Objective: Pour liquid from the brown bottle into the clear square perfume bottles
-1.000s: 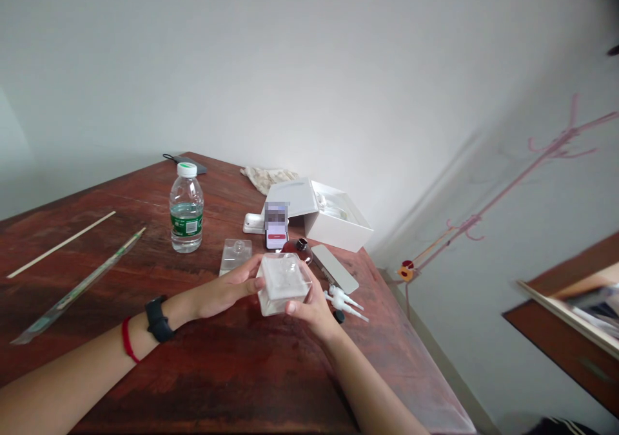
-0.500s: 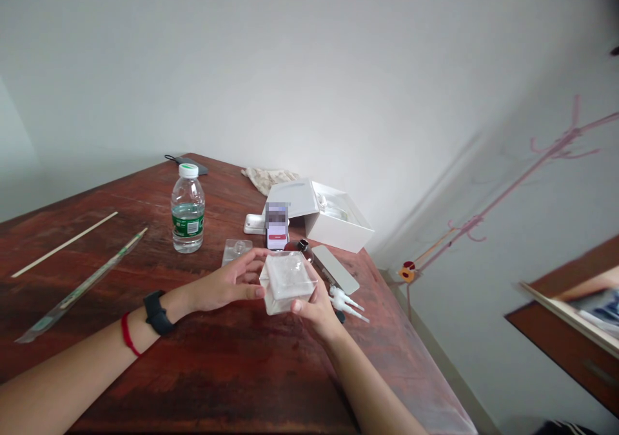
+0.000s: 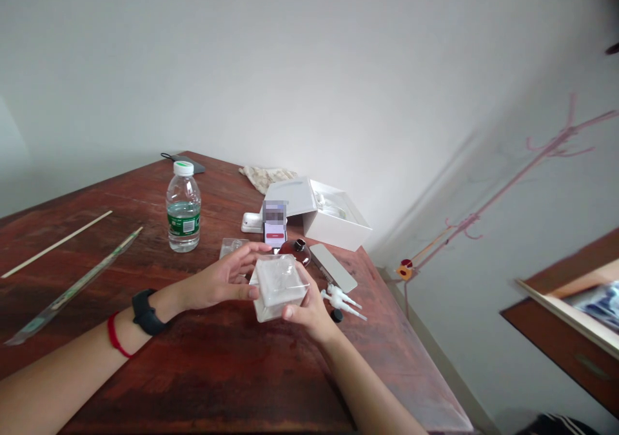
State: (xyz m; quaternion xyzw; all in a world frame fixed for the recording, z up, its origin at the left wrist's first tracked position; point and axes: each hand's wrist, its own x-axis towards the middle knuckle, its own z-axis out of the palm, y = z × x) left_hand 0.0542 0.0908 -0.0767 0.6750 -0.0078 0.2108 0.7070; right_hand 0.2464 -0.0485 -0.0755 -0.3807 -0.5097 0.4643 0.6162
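A clear square plastic box (image 3: 281,290) with whitish contents is held above the table in my right hand (image 3: 309,309), its thumb on the near side and its fingers mostly hidden behind. My left hand (image 3: 227,280) is open at the box's left side, fingers stretched out and apart. Its thumb tip is at the box's edge; I cannot tell whether it presses there. Behind the left hand lies a clear flat piece (image 3: 231,247), partly covered by the fingers. Just beyond the box sits a brown glass bottle (image 3: 294,251) with an uncovered neck.
White pump heads (image 3: 342,299), a black cap (image 3: 336,316) and a grey flat panel (image 3: 333,267) lie to the right. A lit phone (image 3: 275,235) leans near a white carton (image 3: 333,229). A water bottle (image 3: 184,209) stands left, beside two thin sticks, one wrapped (image 3: 77,287).
Both hands and the box have shifted slightly left and down in view, while the whole scene also slid a little left. More of the brown bottle and the black cap now shows.
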